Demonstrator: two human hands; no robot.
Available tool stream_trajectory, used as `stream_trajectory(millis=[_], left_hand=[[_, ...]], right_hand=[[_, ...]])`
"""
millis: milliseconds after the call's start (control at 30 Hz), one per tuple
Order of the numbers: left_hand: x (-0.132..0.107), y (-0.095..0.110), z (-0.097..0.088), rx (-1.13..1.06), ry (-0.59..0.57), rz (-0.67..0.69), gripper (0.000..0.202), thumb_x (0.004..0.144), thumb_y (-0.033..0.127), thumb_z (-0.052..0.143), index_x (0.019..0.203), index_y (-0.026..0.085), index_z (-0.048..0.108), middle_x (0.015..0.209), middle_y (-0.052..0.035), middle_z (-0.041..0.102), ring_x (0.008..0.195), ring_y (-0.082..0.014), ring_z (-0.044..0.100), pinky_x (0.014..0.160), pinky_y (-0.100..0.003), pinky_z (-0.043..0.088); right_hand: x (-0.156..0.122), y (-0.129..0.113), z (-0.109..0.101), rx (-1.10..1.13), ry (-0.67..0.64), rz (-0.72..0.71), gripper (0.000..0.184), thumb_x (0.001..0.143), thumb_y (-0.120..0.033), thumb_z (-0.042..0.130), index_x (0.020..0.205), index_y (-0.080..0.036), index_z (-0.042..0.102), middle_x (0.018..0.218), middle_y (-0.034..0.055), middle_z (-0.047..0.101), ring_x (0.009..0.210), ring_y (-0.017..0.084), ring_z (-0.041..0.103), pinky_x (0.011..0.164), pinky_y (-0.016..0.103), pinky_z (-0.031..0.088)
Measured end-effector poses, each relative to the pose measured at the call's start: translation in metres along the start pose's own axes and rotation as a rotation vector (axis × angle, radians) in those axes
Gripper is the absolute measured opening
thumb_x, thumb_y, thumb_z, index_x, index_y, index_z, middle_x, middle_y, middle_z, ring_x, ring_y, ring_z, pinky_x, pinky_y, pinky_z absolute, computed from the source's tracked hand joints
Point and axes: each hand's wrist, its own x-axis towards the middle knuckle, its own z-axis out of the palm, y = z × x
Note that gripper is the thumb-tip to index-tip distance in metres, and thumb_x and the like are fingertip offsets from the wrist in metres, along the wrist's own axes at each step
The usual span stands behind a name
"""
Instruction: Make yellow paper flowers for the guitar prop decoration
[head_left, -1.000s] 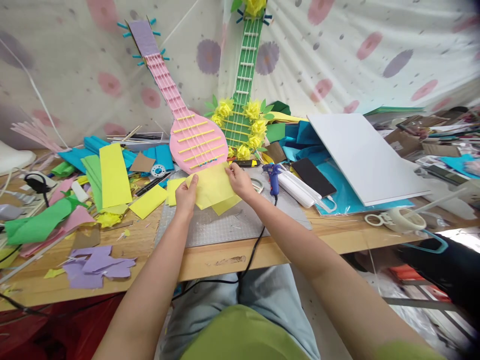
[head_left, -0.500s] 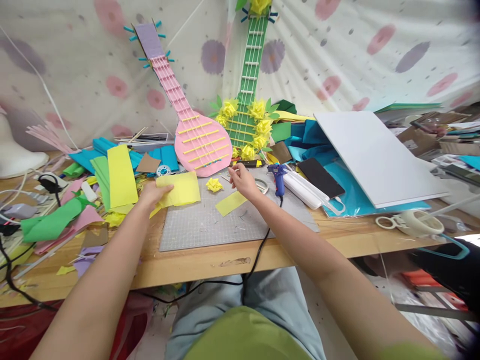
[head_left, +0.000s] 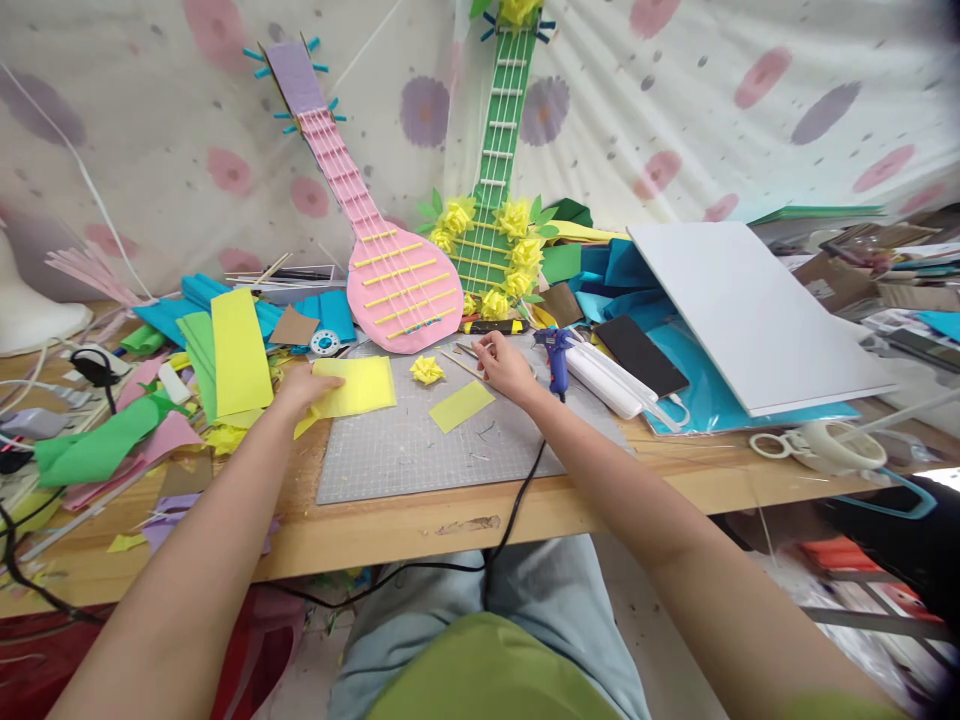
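Head view: my left hand lay flat on a yellow paper sheet at the left edge of the grey cutting mat, grip spread and pressing the sheet down. My right hand rested at the far edge of the mat, fingertips pinched on a thin wooden stick. A yellow paper flower and a smaller yellow strip lay between my hands. The blue glue gun sat just right of my right hand on the bench.
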Motion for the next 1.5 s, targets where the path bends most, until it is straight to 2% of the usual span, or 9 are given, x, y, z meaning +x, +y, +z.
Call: stream_trajectory(millis=[133, 467, 733, 833, 1000, 1067, 1200, 1333, 1500], left_hand=[[-0.001, 0.004, -0.004, 0.075, -0.035, -0.078, 0.022, 0.044, 0.014, 0.074, 0.065, 0.013, 0.065, 0.065, -0.0056, 0.064, 0.05, -0.0157, 0.056, 0.048, -0.027, 0.045], [-0.006, 0.009, -0.005, 0.101, -0.038, -0.12, 0.022, 0.051, 0.013, 0.074, 0.07, 0.012, 0.064, 0.06, -0.0024, 0.061, 0.053, -0.0147, 0.056, 0.057, -0.029, 0.048], [-0.006, 0.007, -0.004, 0.136, -0.007, -0.088, 0.024, 0.042, 0.014, 0.075, 0.063, 0.014, 0.062, 0.063, -0.0047, 0.063, 0.051, -0.0167, 0.056, 0.049, -0.027, 0.045], [-0.004, 0.004, -0.004, 0.162, -0.001, -0.076, 0.026, 0.044, 0.016, 0.074, 0.067, 0.015, 0.063, 0.069, -0.0058, 0.065, 0.055, -0.0179, 0.058, 0.051, -0.029, 0.046], [-0.005, 0.006, -0.007, 0.21, 0.037, -0.004, 0.029, 0.048, 0.02, 0.072, 0.075, 0.015, 0.065, 0.078, -0.008, 0.066, 0.062, -0.02, 0.06, 0.057, -0.031, 0.048], [-0.009, 0.011, -0.008, 0.166, 0.057, 0.027, 0.031, 0.048, 0.019, 0.072, 0.078, 0.015, 0.065, 0.081, -0.008, 0.067, 0.065, -0.0197, 0.061, 0.059, -0.032, 0.049], [-0.02, 0.026, -0.011, -0.065, 0.036, 0.139, 0.036, 0.049, 0.019, 0.072, 0.085, 0.016, 0.066, 0.085, -0.0064, 0.068, 0.07, -0.0183, 0.062, 0.062, -0.03, 0.052], [-0.033, 0.04, -0.009, -0.267, 0.038, 0.251, 0.036, 0.05, 0.019, 0.074, 0.085, 0.017, 0.065, 0.088, -0.0047, 0.068, 0.077, -0.0185, 0.064, 0.066, -0.029, 0.054], [-0.051, 0.051, 0.017, -0.577, 0.134, 0.236, 0.033, 0.055, 0.016, 0.072, 0.087, 0.017, 0.064, 0.095, -0.0051, 0.067, 0.083, -0.0182, 0.065, 0.074, -0.03, 0.054]], right_hand=[[-0.002, 0.004, -0.001, -0.013, -0.003, 0.008, 0.027, 0.088, -0.047, 0.037, 0.09, -0.022, 0.047, 0.069, -0.0023, 0.063, 0.056, 0.011, 0.056, 0.054, 0.021, 0.035], [-0.004, 0.008, -0.002, -0.044, -0.036, 0.039, 0.027, 0.088, -0.045, 0.038, 0.092, -0.021, 0.048, 0.07, -0.0018, 0.063, 0.056, 0.011, 0.056, 0.054, 0.022, 0.035], [-0.005, 0.01, -0.004, -0.077, -0.031, 0.054, 0.028, 0.088, -0.045, 0.037, 0.095, -0.021, 0.049, 0.073, -0.0005, 0.064, 0.062, 0.013, 0.058, 0.058, 0.023, 0.037], [-0.004, 0.011, -0.007, -0.187, 0.003, 0.07, 0.028, 0.088, -0.044, 0.038, 0.098, -0.021, 0.051, 0.081, 0.0027, 0.065, 0.072, 0.016, 0.06, 0.063, 0.026, 0.039], [-0.001, 0.012, -0.013, -0.534, -0.002, -0.025, 0.026, 0.084, -0.025, 0.045, 0.104, -0.012, 0.054, 0.105, 0.0163, 0.061, 0.099, 0.027, 0.054, 0.082, 0.036, 0.039], [0.0, 0.013, -0.013, -0.642, -0.065, -0.062, 0.028, 0.082, -0.02, 0.044, 0.105, -0.007, 0.056, 0.11, 0.0211, 0.057, 0.107, 0.03, 0.05, 0.088, 0.04, 0.037], [0.004, 0.012, -0.011, -0.704, -0.155, -0.005, 0.034, 0.08, -0.011, 0.039, 0.111, -0.004, 0.054, 0.112, 0.0237, 0.056, 0.107, 0.031, 0.051, 0.086, 0.041, 0.039], [0.007, 0.011, -0.01, -0.67, -0.127, 0.078, 0.036, 0.08, -0.012, 0.043, 0.113, -0.003, 0.053, 0.108, 0.0265, 0.058, 0.105, 0.034, 0.053, 0.082, 0.043, 0.042], [0.012, 0.013, -0.012, -0.571, -0.125, 0.111, 0.029, 0.079, -0.022, 0.052, 0.103, -0.008, 0.06, 0.103, 0.0255, 0.06, 0.105, 0.036, 0.053, 0.085, 0.047, 0.04]])
